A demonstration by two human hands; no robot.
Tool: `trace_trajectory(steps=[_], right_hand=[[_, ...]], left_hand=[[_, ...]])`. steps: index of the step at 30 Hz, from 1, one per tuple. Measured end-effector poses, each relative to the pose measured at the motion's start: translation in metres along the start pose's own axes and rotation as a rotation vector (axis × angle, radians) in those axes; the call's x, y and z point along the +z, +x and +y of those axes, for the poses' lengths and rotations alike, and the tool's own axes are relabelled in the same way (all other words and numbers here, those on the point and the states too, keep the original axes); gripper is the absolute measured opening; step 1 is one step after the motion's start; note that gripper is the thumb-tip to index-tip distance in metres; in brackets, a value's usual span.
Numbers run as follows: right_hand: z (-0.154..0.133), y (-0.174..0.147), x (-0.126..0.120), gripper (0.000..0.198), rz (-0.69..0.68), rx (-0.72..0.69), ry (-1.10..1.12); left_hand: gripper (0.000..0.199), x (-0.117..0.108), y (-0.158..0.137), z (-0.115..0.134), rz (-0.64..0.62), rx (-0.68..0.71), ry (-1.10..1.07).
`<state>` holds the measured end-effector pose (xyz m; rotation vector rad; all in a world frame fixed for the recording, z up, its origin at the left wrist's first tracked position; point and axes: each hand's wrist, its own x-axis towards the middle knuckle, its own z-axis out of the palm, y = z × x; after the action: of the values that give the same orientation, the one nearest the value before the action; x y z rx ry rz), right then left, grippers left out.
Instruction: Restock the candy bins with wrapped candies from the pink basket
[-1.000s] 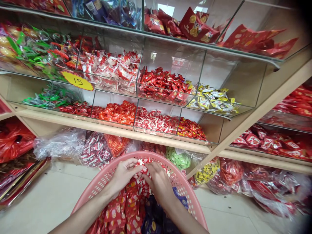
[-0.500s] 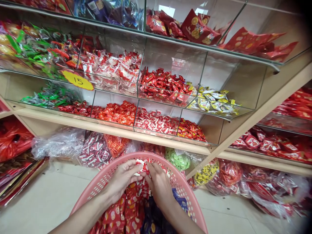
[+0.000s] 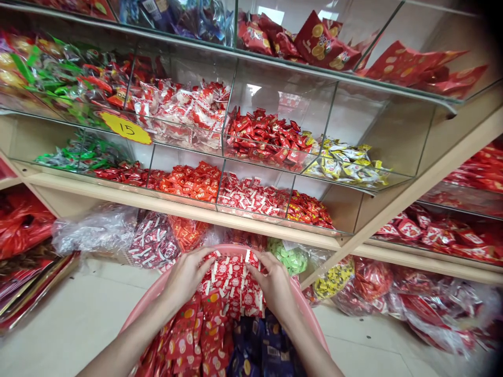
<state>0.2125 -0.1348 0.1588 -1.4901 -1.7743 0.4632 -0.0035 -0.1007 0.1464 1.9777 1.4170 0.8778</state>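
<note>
A pink plastic basket [image 3: 310, 317] full of wrapped sweets stands in front of me. At its far side lie small red-and-white candy packets [image 3: 231, 275] in rows. My left hand [image 3: 187, 277] is at the left end of these, thumb and fingers closed on a packet's edge. At the right end my right hand [image 3: 273, 280] pinches a white-edged packet between thumb and fingers. Nearer to me in the basket are larger red packets with orange-slice prints [image 3: 188, 340] and dark blue packets [image 3: 251, 345]. The hands are apart, with the red-and-white packets between them.
Tilted glass-fronted shelves of sweets [image 3: 259, 141] rise behind the basket, with a yellow price tag [image 3: 126, 128] reading 15. Below, bagged sweets [image 3: 153, 243] rest along the floor [image 3: 102, 303]. A wooden upright [image 3: 424, 173] slants at the right.
My hands, close together over one small red-and-white packet before, have moved apart to the two ends of the packets. The red-and-white rows between them are now uncovered.
</note>
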Motion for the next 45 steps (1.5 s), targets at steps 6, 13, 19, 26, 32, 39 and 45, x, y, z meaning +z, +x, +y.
trace_trajectory(steps=[6,13,19,26,32,39,45], right_hand=[[0.007,0.001,0.000,0.028,-0.002,-0.006,-0.024],[0.018,0.009,-0.021,0.031,0.057,0.026,-0.082],[0.031,0.011,-0.023,0.033,0.028,0.045,-0.116],[0.034,0.011,-0.018,0.026,-0.089,0.051,-0.209],[0.014,0.005,-0.013,0.022,-0.147,-0.009,-0.228],[-0.012,-0.022,0.018,0.014,-0.359,-0.159,-0.394],[-0.013,-0.024,0.030,0.014,-0.384,-0.206,-0.495]], left_hand=[[0.032,0.011,-0.003,0.005,-0.011,0.227,0.526],[0.034,0.018,0.001,0.006,-0.112,0.248,0.681],[0.033,0.020,-0.002,-0.001,-0.172,0.230,0.612],[0.029,0.023,-0.002,-0.011,-0.111,0.270,0.482],[0.030,0.020,-0.001,-0.007,-0.074,0.261,0.393],[0.030,0.017,-0.002,-0.002,-0.059,0.204,0.335],[0.029,0.018,-0.002,-0.004,-0.035,0.210,0.306]])
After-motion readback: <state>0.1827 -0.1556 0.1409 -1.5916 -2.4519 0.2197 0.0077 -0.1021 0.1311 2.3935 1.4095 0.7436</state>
